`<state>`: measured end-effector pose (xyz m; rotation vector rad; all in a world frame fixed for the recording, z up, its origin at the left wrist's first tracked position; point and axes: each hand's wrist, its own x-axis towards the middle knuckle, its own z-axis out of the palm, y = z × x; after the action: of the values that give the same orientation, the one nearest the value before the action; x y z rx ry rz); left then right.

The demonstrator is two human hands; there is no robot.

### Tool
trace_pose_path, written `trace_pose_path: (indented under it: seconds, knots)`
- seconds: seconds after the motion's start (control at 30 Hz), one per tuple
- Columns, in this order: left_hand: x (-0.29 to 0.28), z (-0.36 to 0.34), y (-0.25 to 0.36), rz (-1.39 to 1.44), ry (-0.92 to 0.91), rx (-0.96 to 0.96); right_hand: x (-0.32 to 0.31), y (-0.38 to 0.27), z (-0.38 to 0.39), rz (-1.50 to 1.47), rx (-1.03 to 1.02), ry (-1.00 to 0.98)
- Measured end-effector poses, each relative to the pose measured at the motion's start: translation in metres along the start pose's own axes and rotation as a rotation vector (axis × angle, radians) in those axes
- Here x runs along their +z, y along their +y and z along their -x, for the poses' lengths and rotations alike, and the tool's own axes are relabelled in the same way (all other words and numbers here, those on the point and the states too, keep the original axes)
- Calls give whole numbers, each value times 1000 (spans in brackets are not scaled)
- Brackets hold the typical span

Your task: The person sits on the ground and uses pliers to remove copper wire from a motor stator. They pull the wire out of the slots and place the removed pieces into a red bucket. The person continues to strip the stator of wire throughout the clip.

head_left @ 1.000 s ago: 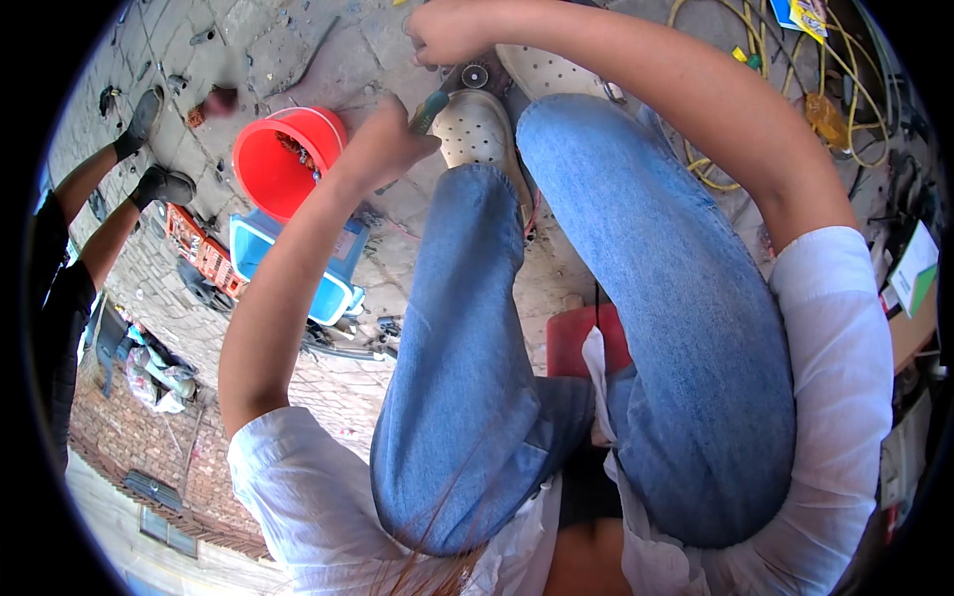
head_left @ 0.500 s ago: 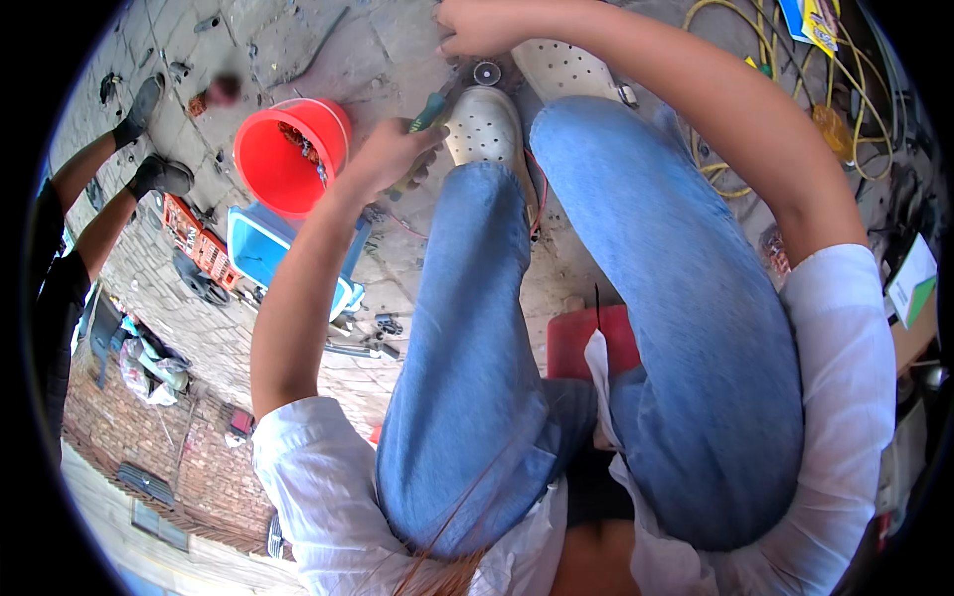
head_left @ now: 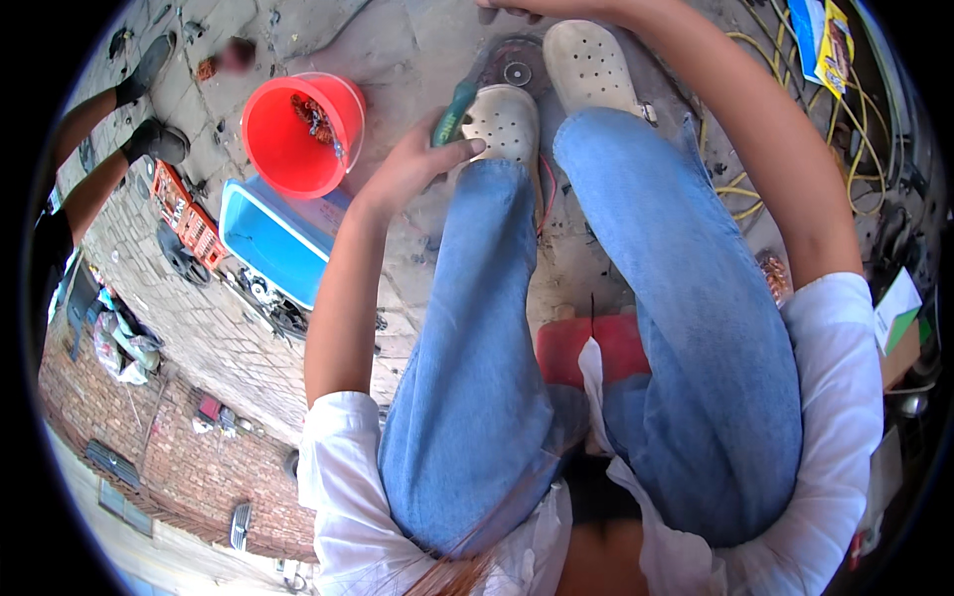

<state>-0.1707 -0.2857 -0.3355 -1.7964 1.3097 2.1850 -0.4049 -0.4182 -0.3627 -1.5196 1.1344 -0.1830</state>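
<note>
My left hand (head_left: 422, 159) is closed around a green-handled tool (head_left: 457, 114), which slants up past the toe of my left clog. The tool's far end is blurred, so its kind is unclear. Just beyond that toe, a small toothed disc (head_left: 517, 74) lies on the ground within a dark, rounded part (head_left: 502, 50). My right hand (head_left: 517, 9) reaches across the top edge above the clogs. Most of it is cut off; some fingertips show, and whatever it may hold is out of view.
A red bucket (head_left: 354, 104) with copper-coloured scraps inside stands to the left, beside a blue plastic basin (head_left: 231, 223) and an orange crate (head_left: 189, 214). Yellow hose (head_left: 857, 149) coils on the right. Another person's shoes (head_left: 159, 142) are at far left. A red seat (head_left: 561, 353) shows beneath me.
My left hand has moved right and slightly down with the green-handled tool, now more upright. My right hand has gone up, mostly out of view. The whole view has shifted somewhat.
</note>
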Motion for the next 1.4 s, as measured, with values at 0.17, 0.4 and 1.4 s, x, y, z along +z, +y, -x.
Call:
trace_pose_path:
  seconds: [0.17,0.4,1.4]
  knots:
    - [10,39,-53,261,227,123,7,0,38,27,84,-32]
    - [57,32,-168,-20,704,-71,11,21,79,-488,152,100]
    - [13,28,44,293,7,758,38,-71,130,-667,-10,-906]
